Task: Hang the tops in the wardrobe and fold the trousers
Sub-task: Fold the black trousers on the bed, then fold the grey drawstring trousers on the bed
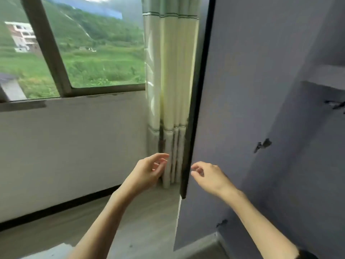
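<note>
Both hands were raised before the open wardrobe door, empty and apart; the left hand (149, 170) had its fingers loosely curled and spread, holding nothing, in front of the lower curtain folds; the right hand (209, 176) had its fingers likewise slack and unclosed, its fingertips just beside the dark edge of the wardrobe door (233, 109), though contact with that edge could not be told; the two bare forearms ran in from the lower frame, the door edge standing between the hands. The door's pale inner face carried small dark hinge fittings (262, 145); a shelf (324, 82) of the wardrobe interior showed at far right. Behind the left hand hung a cream curtain (169, 81) with thin green bands, reaching the grey floor (145, 212); to its left stood a white wall (74, 146) with a dark skirting, and above it a window (61, 86) onto green hillside. No tops or trousers appeared in the view.
</note>
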Demonstrator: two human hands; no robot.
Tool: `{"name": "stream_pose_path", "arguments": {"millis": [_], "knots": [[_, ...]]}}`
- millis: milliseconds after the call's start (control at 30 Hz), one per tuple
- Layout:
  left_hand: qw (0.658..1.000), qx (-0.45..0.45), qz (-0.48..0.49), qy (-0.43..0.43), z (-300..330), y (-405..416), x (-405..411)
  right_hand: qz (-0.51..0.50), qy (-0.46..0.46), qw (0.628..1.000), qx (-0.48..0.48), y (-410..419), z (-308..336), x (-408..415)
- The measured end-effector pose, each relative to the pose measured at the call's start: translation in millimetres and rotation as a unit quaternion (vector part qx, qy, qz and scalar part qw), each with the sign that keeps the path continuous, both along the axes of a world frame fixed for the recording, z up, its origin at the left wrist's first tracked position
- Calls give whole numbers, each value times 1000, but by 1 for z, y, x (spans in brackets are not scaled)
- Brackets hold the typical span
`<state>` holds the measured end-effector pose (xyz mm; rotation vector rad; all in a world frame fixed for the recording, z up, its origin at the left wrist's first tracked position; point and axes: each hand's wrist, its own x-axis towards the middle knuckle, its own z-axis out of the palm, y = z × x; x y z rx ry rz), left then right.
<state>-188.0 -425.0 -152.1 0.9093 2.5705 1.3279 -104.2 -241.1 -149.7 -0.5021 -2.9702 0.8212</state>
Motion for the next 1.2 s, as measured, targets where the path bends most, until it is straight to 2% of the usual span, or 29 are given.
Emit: {"name": "stream_pose_path", "arguments": {"millis": [200,433,533,600,667,767,933,1067,1167,1200], "knots": [[983,-20,173,-52,-30,-149,-47,156,-28,987,-28,-124,-30,-109],[943,-14,325,-63,-40,-247,-113,330,-50,941,-58,-239,-45,-236],[908,-1,415,-57,-44,-288,-149,410,-41,909,-59,-291,-45,-304],[870,22,489,-63,-45,-314,-168,461,-42,884,-65,-330,-44,-343],[847,37,526,-75,-48,-325,-178,497,-44,863,-73,-353,-41,-362],[797,72,595,-77,-54,-352,-193,576,-58,812,-71,-410,-42,-401],[705,103,698,-74,-68,-409,-195,678,-58,731,-55,-508,-54,-433],[662,98,738,-86,-84,-463,-196,737,-58,673,-34,-588,-68,-449],[611,117,778,-83,-94,-522,-197,779,-55,625,-13,-669,-75,-460],[607,108,783,-81,-94,-524,-198,782,-55,621,-12,-671,-75,-464]]}}
